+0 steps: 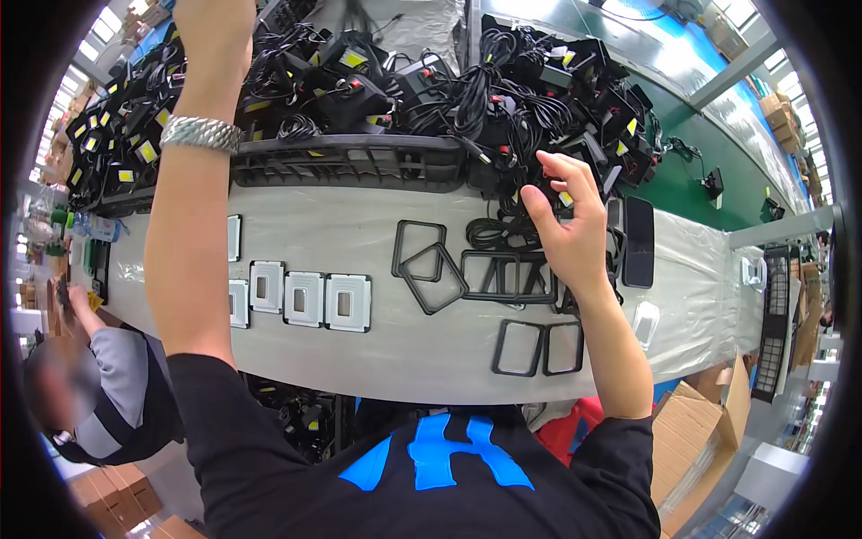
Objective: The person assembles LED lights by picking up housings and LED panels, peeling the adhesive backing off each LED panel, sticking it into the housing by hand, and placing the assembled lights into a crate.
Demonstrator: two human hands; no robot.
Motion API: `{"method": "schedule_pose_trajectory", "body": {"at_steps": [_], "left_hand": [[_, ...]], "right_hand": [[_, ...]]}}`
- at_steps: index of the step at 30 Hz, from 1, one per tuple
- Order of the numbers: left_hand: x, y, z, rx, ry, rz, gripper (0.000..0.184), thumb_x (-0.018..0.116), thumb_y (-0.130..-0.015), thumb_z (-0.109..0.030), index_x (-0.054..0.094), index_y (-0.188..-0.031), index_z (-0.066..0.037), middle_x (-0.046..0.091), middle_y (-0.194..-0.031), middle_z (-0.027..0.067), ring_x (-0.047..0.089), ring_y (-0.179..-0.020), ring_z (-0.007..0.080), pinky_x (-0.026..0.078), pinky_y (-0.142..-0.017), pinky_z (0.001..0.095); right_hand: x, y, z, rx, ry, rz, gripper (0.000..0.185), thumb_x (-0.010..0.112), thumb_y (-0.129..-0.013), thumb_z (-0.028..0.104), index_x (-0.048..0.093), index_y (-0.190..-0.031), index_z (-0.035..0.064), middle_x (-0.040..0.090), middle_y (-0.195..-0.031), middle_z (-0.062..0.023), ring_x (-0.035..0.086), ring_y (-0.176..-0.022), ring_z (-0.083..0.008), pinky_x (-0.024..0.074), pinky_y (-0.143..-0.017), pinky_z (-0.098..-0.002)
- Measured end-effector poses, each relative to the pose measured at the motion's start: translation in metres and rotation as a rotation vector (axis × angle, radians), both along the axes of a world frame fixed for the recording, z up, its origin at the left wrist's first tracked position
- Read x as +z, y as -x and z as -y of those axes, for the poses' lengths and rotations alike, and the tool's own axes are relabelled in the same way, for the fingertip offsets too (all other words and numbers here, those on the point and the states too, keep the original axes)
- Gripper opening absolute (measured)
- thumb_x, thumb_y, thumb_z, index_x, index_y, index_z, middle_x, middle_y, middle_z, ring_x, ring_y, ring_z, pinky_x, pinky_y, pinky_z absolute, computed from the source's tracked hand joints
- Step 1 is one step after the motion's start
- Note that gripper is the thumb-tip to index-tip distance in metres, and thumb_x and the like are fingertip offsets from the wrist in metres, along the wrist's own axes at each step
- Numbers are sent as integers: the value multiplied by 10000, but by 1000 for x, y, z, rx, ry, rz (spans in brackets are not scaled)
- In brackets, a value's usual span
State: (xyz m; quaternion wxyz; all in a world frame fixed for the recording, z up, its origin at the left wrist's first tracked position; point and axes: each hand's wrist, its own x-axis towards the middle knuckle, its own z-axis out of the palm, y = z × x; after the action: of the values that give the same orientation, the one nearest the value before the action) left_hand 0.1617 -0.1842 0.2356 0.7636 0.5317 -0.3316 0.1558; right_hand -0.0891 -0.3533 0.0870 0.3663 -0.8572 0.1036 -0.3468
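Note:
My left arm reaches far forward, and my left hand (214, 36) is cut off by the top edge. Its fingers do not show, so what it holds, if anything, stays hidden. My right hand (575, 225) hovers with thumb and fingers apart, nothing visible between them. Below and beside it lie a coiled black cable (492, 234) and several thin black rectangular frames (431, 278), some overlapping. Two more black frames (518, 349) lie nearer my body. Between my arms, silver-white rectangular housings (348, 303) with dark edges sit in a row on the table.
Black bins (350, 162) along the back overflow with black lamp units (355, 90) with yellow panels and tangled cables. A black phone (638, 242) lies right of my right hand. Another person (108, 386) sits at left. An open cardboard box (705, 431) stands at lower right.

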Motion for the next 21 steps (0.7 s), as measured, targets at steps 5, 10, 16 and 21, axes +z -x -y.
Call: {"method": "schedule_pose_trajectory", "body": {"at_steps": [5,10,16,21], "left_hand": [[-88,-102,-36,396,-903,201,494,685,-826,-233,541,-1257,-39,636,-1141,168,662,-906,198,542,-728,293],[-104,-42,-22,744,-1140,502,482,634,-821,-318,554,-1234,-83,589,-1224,139,556,-1096,334,439,-933,425],[-114,-2,-24,332,-848,590,334,595,-849,-160,590,-1164,-47,586,-1224,137,532,-1142,304,392,-1000,387],[-115,15,-4,-212,-604,-161,514,601,-910,-308,507,-1255,61,657,-1101,141,643,-823,141,513,-726,282]], "right_hand": [[37,-66,-2,75,395,228,317,689,-800,146,616,-1089,36,596,-1082,-124,574,-991,-287,463,-877,-364],[62,-149,-10,-79,740,-419,382,632,-854,346,624,-1116,69,668,-985,-139,611,-1007,-313,427,-913,-422],[59,-172,27,296,184,-376,228,607,-872,187,654,-1002,6,699,-847,-124,673,-815,-196,487,-775,-313],[63,-157,32,491,-401,-81,126,561,-907,53,596,-1015,-1,673,-884,-65,607,-742,-105,479,-711,-221]]}}
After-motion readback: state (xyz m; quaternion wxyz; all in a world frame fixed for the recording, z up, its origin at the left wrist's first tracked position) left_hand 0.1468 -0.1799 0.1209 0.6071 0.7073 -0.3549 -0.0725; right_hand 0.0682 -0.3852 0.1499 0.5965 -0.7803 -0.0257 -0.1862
